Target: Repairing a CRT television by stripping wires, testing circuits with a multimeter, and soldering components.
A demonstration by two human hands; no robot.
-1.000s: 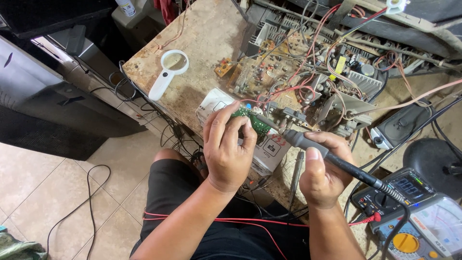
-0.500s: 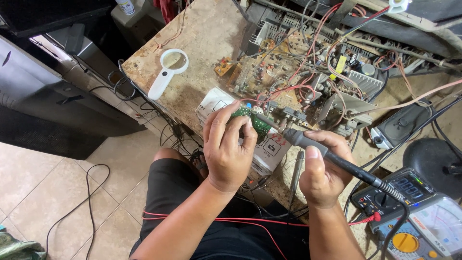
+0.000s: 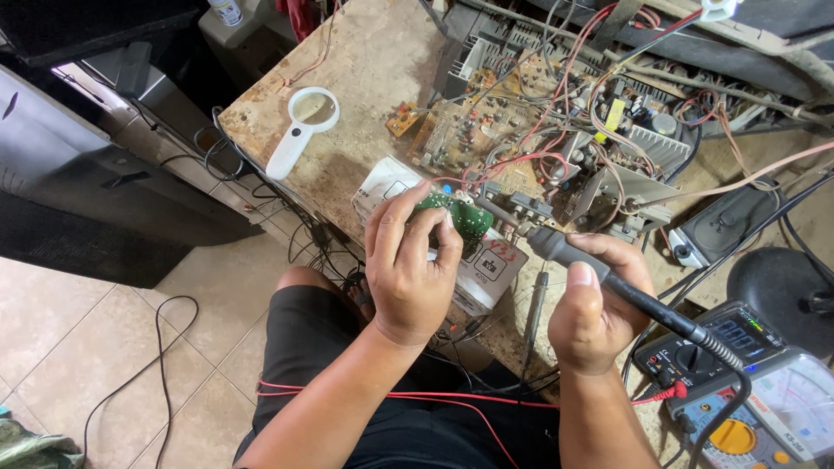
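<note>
Two hands grip: left (image 3: 408,260) green board (image 3: 462,217) over white box (image 3: 486,269), right (image 3: 599,304) soldering iron (image 3: 625,291).

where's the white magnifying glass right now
In the head view, the white plastic magnifying glass lies on the worn wooden workbench, up and left of the left hand holding the small green circuit board.

My left hand (image 3: 407,260) is raised in front of me, back toward me, fingers curled in a pinch. My right hand (image 3: 595,304) sits beside it, fist closed, thumb up along the top, both forearms bare.
</note>
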